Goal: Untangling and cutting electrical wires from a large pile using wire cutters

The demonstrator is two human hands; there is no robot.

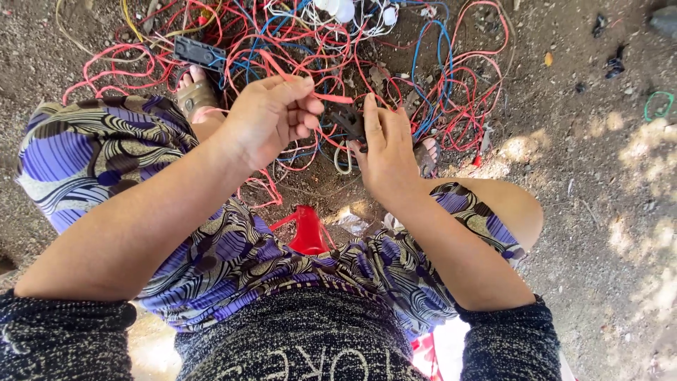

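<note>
A red wire [331, 97] is pinched in the left hand [271, 116] grip; a small black tool [350, 121] is clasped by the right hand [384, 152], above the wire tangle [352, 49] on the ground. Snagging is likely if pulled hard, due to knotted strands.

Two hands, left [264, 120] and right [384, 152]; one red plastic stool [308, 229]; one black connector block [199, 51]; one green wire loop [658, 106]; two sandalled feet, one [196, 95] left, one [427, 156] right.

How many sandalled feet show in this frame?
2: one brown-sandalled foot above the left hand, one foot right of the right hand, mostly hidden among the wires.
</note>
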